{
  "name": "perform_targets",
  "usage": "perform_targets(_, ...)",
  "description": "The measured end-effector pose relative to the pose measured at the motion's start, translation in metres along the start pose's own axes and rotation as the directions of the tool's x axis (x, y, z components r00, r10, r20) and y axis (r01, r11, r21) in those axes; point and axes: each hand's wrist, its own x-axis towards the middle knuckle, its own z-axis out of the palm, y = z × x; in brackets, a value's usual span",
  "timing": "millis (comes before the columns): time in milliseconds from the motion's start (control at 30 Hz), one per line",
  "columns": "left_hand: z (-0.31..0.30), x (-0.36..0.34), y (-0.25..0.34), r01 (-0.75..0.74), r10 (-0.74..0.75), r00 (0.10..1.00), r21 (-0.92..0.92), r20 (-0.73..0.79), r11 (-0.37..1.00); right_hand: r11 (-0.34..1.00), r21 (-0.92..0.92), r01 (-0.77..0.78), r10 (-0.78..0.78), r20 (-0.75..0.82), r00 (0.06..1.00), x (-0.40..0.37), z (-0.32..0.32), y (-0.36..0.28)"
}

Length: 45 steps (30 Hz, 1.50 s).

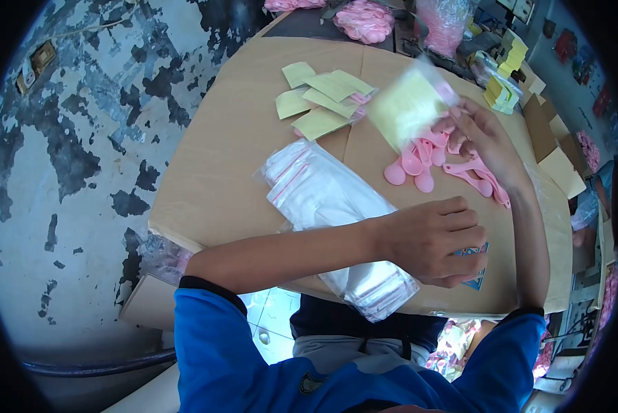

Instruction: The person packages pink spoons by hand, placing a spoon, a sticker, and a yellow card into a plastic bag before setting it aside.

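Observation:
In my right hand [484, 138] is a clear plastic bag with a yellow card [406, 109] inside, blurred by motion and raised over the table. Pink plastic spoons [424, 157] lie in a loose pile below that hand. My left hand [436, 242] is closed, its fingers curled over a small blue printed packet [475, 281] near the table's front edge; the fingers hide most of the packet. Under my left forearm lies a stack of clear plastic bags [329, 182]. Farther back, several bagged yellow cards [326, 100] lie overlapping, with pink showing at some ends.
Brown cardboard covers the table [206, 186]. At its far right stand yellow card stacks [503, 93] and an open cardboard box [553, 141]. Pink bundles [364, 20] and a filled clear bag [446, 27] sit along the back. A peeling wall [82, 151] is at left.

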Motion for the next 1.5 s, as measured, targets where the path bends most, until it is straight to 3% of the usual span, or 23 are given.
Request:
perform_targets(33, 0.000, 0.000, 0.000, -0.011, 0.011, 1.000, 0.000, 0.009, 1.000, 0.988, 0.063, 0.142, -0.136, -0.089, 0.987, 0.008, 0.010, 0.001)
perform_targets(133, -0.005, 0.000, 0.000, -0.060, 0.059, 0.998, 0.015, 0.037, 0.998, 0.884, -0.279, 0.376, -0.356, 0.119, 0.927, 0.005, 0.048, 0.009)
perform_targets(233, -0.005, 0.000, 0.005, -0.186, 0.182, 0.980, 0.042, 0.081, 0.982, 0.889, -0.343, 0.302, -0.141, 0.422, 0.895, -0.007, 0.075, -0.021)
perform_targets(300, -0.001, -0.002, 0.009, -0.345, 0.332, 0.933, 0.085, 0.140, 0.935, 0.866, -0.386, 0.319, -0.108, 0.478, 0.872, -0.003, 0.087, -0.032)
perform_targets(400, 0.005, -0.004, 0.012, -0.429, 0.414, 0.902, 0.147, 0.120, 0.891, 0.849, -0.411, 0.332, -0.089, 0.508, 0.857, 0.004, 0.104, -0.030)
perform_targets(500, 0.002, -0.006, 0.012, -0.405, 0.385, 0.904, 0.085, 0.187, 0.910, 0.862, -0.363, 0.354, -0.122, 0.530, 0.839, 0.013, 0.116, -0.013)
perform_targets(600, -0.001, -0.003, 0.011, -0.337, 0.326, 0.931, 0.045, 0.167, 0.940, 0.886, -0.297, 0.355, -0.144, 0.553, 0.821, 0.017, 0.118, -0.005)
perform_targets(700, -0.012, 0.006, 0.007, -0.136, 0.143, 0.977, -0.052, 0.161, 0.989, 0.914, -0.243, 0.325, -0.155, 0.532, 0.833, 0.015, 0.122, 0.003)
perform_targets(767, -0.035, 0.019, 0.003, 0.068, -0.053, 0.985, -0.083, 0.165, 0.994, 0.916, -0.180, 0.360, -0.232, 0.495, 0.838, 0.012, 0.124, 0.010)
perform_targets(833, -0.076, 0.034, 0.002, 0.291, -0.290, 0.950, 0.009, 0.113, 0.957, 0.886, -0.096, 0.454, -0.373, 0.434, 0.820, 0.013, 0.130, 0.023)
perform_targets(867, -0.100, 0.041, 0.006, 0.417, -0.422, 0.905, 0.094, 0.048, 0.904, 0.863, -0.063, 0.502, -0.441, 0.392, 0.807, 0.014, 0.130, 0.029)
perform_targets(933, -0.136, 0.045, 0.019, 0.669, -0.642, 0.743, 0.241, -0.188, 0.704, 0.915, -0.207, 0.347, -0.202, 0.512, 0.835, 0.011, 0.117, 0.002)
perform_targets(967, -0.145, 0.043, 0.029, 0.764, -0.692, 0.646, 0.270, -0.323, 0.587, 0.926, -0.204, 0.317, -0.168, 0.528, 0.832, 0.010, 0.118, 0.001)
perform_targets(1033, -0.140, 0.019, 0.058, 0.879, -0.693, 0.475, 0.263, -0.542, 0.397, 0.943, -0.202, 0.266, -0.116, 0.548, 0.828, 0.012, 0.117, 0.001)
perform_targets(1067, -0.128, -0.003, 0.073, 0.904, -0.664, 0.424, 0.241, -0.616, 0.354, 0.938, -0.111, 0.329, -0.235, 0.495, 0.837, 0.012, 0.119, 0.010)
perform_targets(1100, -0.111, -0.022, 0.088, 0.924, -0.627, 0.373, 0.211, -0.684, 0.319, 0.931, -0.106, 0.351, -0.260, 0.485, 0.835, 0.012, 0.120, 0.012)
perform_targets(1167, -0.081, -0.049, 0.125, 0.962, -0.669, 0.229, 0.058, -0.707, 0.268, 0.919, -0.107, 0.378, -0.286, 0.477, 0.831, 0.012, 0.120, 0.014)
perform_targets(1267, -0.045, -0.036, 0.145, 0.970, -0.818, 0.033, -0.178, -0.574, 0.164, 0.947, -0.019, 0.320, -0.267, 0.509, 0.819, 0.017, 0.124, 0.023)
perform_targets(1300, -0.037, -0.030, 0.144, 0.915, -0.851, -0.003, -0.346, -0.525, 0.210, 0.947, -0.010, 0.320, -0.273, 0.499, 0.822, 0.018, 0.125, 0.027)
perform_targets(1400, -0.030, -0.019, 0.127, 0.829, -0.864, -0.050, -0.504, -0.500, 0.243, 0.961, 0.016, 0.277, -0.249, 0.491, 0.835, 0.018, 0.119, 0.021)
perform_targets(1433, -0.029, -0.016, 0.120, 0.796, -0.862, -0.082, -0.553, -0.501, 0.246, 0.926, -0.037, 0.375, -0.339, 0.351, 0.873, 0.017, 0.121, 0.023)
perform_targets(1500, -0.025, -0.013, 0.107, 0.772, -0.852, -0.097, -0.579, -0.514, 0.262, 0.834, -0.184, 0.520, -0.519, 0.054, 0.853, 0.015, 0.128, 0.030)
